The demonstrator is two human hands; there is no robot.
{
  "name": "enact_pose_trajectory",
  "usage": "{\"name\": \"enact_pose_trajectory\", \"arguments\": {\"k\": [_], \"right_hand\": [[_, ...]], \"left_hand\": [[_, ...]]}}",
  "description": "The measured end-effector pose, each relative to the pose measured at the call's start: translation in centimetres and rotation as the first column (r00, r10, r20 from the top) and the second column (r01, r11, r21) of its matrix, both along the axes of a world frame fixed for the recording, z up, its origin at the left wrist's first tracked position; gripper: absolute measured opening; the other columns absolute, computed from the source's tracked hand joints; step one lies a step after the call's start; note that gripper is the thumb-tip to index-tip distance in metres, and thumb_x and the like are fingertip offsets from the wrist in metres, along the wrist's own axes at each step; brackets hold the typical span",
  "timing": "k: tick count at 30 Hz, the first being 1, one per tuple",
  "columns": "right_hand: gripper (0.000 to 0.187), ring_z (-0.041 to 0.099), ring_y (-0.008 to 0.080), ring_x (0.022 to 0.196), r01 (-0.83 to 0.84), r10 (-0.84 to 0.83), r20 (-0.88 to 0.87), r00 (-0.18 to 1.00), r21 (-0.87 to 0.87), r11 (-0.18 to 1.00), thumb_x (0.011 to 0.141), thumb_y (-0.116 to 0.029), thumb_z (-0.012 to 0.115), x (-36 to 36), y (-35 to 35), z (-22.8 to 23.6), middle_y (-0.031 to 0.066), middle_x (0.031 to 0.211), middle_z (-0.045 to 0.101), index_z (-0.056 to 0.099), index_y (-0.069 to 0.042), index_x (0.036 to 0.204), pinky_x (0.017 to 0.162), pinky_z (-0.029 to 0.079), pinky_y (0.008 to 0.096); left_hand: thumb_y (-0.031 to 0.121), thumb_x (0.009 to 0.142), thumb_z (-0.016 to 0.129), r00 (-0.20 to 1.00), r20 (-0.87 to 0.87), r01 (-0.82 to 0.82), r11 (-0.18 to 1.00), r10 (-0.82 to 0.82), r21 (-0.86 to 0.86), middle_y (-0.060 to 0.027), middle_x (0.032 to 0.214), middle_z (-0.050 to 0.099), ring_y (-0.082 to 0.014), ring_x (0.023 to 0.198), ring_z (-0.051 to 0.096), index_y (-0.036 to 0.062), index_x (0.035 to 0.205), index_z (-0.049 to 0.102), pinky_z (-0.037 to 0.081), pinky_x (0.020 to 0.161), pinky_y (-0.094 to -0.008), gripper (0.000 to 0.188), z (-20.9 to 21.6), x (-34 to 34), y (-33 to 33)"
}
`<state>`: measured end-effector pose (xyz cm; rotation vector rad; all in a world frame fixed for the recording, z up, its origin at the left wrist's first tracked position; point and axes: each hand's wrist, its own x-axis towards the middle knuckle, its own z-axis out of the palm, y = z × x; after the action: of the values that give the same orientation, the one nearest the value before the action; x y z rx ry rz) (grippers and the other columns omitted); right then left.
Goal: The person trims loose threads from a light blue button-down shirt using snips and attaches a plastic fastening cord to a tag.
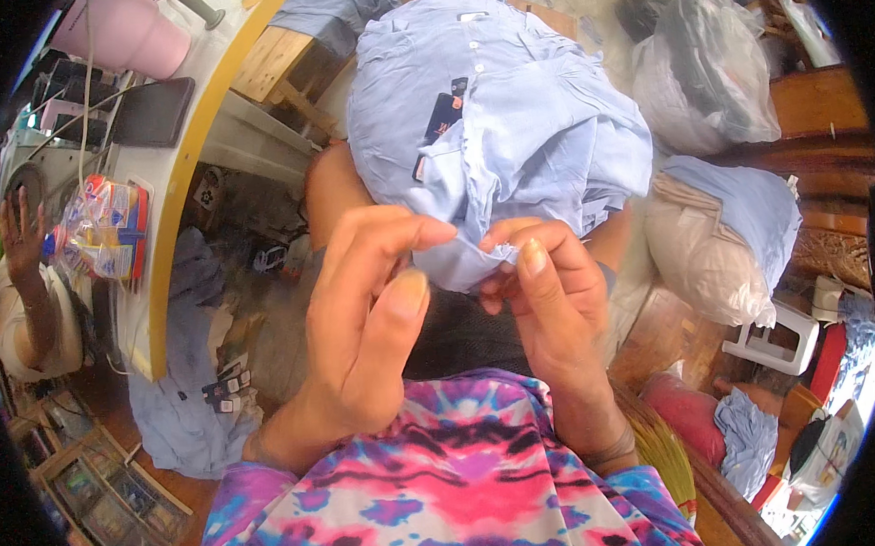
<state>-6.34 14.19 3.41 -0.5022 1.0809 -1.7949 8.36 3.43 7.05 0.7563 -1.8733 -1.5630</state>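
Over our legs lies the pale blue shirt, its near edge raised between our hands. Our right hand seems to pinch that edge between thumb and forefinger; on our left hand thumb and forefinger stand apart (whether that forefinger touches the cloth, we cannot tell). Should the right pinch slacken, the thin edge could slip away. Too sharp a tug could snag the fabric or catch the dark tag, and the bunched folds, poorly supported, might slide sideways.
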Motion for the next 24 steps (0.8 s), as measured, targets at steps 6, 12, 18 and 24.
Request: {"name": "enact_pose_trajectory", "arguments": {"k": [6,12,18,24], "right_hand": [[0.02,0.059,0.01,0.089,0.022,-0.03,-0.13,0.991,-0.063,0.998,0.108,-0.018,0.053,0.0,-0.4,-0.4,0.0092,0.112,0.064,0.062,0.0,0.106,0.079,0.05,0.0256],[0.016,0.057,0.0103,0.093,0.042,-0.069,-0.317,0.946,-0.09,0.995,0.107,-0.012,0.053,0.2,-0.5,0.0,0.0117,0.114,0.062,0.062,0.001,0.107,0.082,0.049,0.0259],[0.014,0.057,0.0105,0.091,0.05,-0.094,-0.436,0.895,-0.111,0.993,0.106,-0.01,0.054,0.1,-0.6,0.0,0.0122,0.115,0.061,0.063,0.002,0.108,0.082,0.049,0.0249],[0.013,0.058,0.0109,0.09,0.047,-0.099,-0.444,0.89,-0.128,0.991,0.105,-0.008,0.054,0.2,-0.7,-0.1,0.0127,0.115,0.061,0.062,0.002,0.108,0.081,0.049,0.0252]], "left_hand": [[0.01,0.097,0.065,0.976,0.045,0.204,0.967,-0.213,0.151,-0.0099,0.091,0.059,-0.0148,0.073,0.054,-0.0056,0.119,0.062,0.046,0.067,-0.0265,0.028,1.7,0.8,0.5],[0.009,0.094,0.071,0.975,0.106,0.195,0.98,-0.197,0.025,-0.0096,0.084,0.058,-0.0133,0.068,0.053,-0.005,0.115,0.063,0.043,0.06,-0.0274,0.027,1.7,-0.1,0.7],[0.008,0.093,0.071,0.979,0.09,0.182,0.983,-0.181,-0.002,-0.0093,0.082,0.058,-0.0137,0.066,0.052,-0.0056,0.113,0.064,0.042,0.058,-0.0283,0.025,1.3,-0.1,0.7],[0.01,0.094,0.071,0.978,0.101,0.185,0.983,-0.182,-0.016,-0.0093,0.082,0.058,-0.0134,0.066,0.053,-0.0059,0.112,0.064,0.042,0.058,-0.028,0.025,1.2,0.0,0.5]]}}
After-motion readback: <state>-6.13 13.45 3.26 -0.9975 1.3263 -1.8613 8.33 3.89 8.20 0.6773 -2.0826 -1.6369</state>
